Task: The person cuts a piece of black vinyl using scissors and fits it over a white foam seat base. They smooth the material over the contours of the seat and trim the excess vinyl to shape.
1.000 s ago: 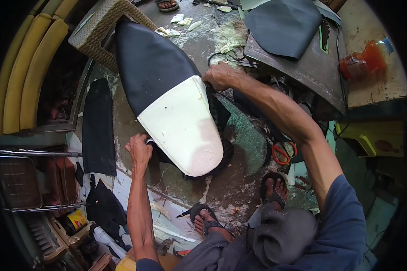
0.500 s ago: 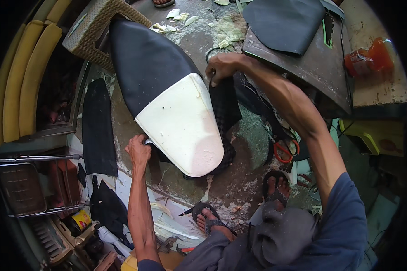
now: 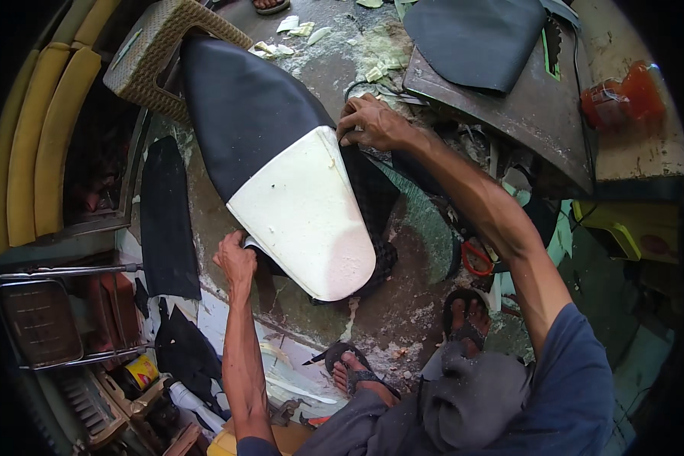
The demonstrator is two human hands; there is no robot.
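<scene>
A motorcycle seat (image 3: pixel 300 220) lies slanted on the floor, its near half bare white foam. A smooth black cover (image 3: pixel 247 114) is stretched over the far half. My left hand (image 3: pixel 237 257) is closed at the foam's left edge, where a bit of white strip and black material shows beside the fingers. My right hand (image 3: pixel 368 125) pinches at the seat's right edge, where the cover meets the foam. Loose black cover material (image 3: pixel 376 190) hangs along the right side under it. What exactly each hand grips is mostly hidden by the fingers.
A woven stool (image 3: pixel 167 57) stands at the seat's far end. Scissors with orange handles (image 3: pixel 476 260) lie on the right. A low table (image 3: pixel 509 121) carries a dark sheet (image 3: pixel 475 42). Black strips (image 3: pixel 171 220) lie to the left, foam scraps (image 3: pixel 319 34) beyond.
My right hand has shifted slightly to the left and nearer the cover's edge. The loose black material below it has dropped or moved. My left hand stays nearly in place.
</scene>
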